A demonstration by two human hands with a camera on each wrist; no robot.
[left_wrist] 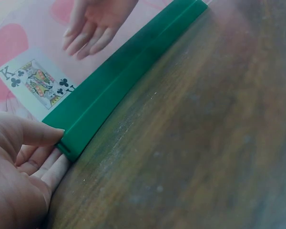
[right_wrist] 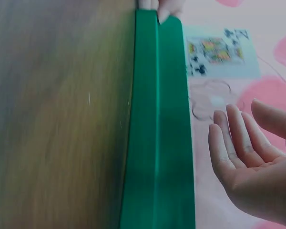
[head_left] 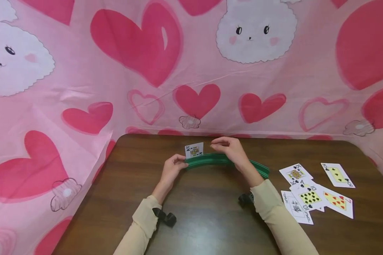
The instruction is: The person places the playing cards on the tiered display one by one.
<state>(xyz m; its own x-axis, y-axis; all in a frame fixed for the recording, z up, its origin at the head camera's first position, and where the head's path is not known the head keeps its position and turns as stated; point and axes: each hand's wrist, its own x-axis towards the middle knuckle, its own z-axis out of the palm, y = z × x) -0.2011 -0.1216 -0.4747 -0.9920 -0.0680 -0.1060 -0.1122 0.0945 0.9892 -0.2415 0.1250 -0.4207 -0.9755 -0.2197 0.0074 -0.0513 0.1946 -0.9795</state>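
A curved green playing card holder (head_left: 210,159) stands on the wooden table, arching away from the person. Upright in its left part is a king of clubs (left_wrist: 35,83), face toward the person. My left hand (head_left: 172,168) pinches the holder's left end, thumb (left_wrist: 45,134) on the front and fingers behind. Above the holder's middle, right of the king, hovers my right hand (head_left: 231,148). Its palm faces left with the fingers loosely extended, and nothing is in it, as the right wrist view shows. My right forearm hides part of the holder's right half.
On the right of the table (head_left: 207,219) several cards overlap face up, among them another king (head_left: 295,173), a black ten (head_left: 309,197), a red seven (head_left: 338,203) and a joker (head_left: 296,207). Another black card (head_left: 337,175) lies apart. A pink heart-print cloth (head_left: 140,71) hangs behind.
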